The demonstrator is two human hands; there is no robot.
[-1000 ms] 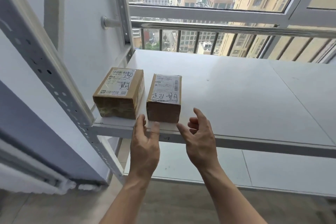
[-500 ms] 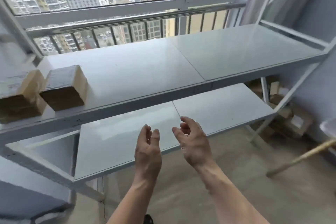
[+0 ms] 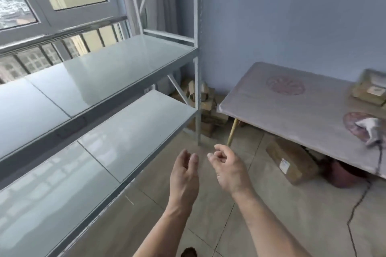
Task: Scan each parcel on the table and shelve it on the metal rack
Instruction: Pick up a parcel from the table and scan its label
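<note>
Facing metal rack (image 3: pixel 108 98), table (image 3: pixel 296 115) beside blue wall (image 3: pixel 292 16)

The metal rack (image 3: pixel 196 52) had painted grey posts, and its shelves (image 3: pixel 117 64) were smooth and shiny. The table (image 3: pixel 292 115) wore a thin, smooth cover. The parcels (image 3: pixel 369 92) looked like brown cardboard.

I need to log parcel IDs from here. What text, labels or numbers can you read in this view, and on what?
No text is readable.
White label on the cardboard box under the table: too small and blurred to read.
Labels on the parcels at the table's far right: motion-blurred, unreadable.
Round red emblem on the tablecloth: a pattern, no legible characters.
</note>
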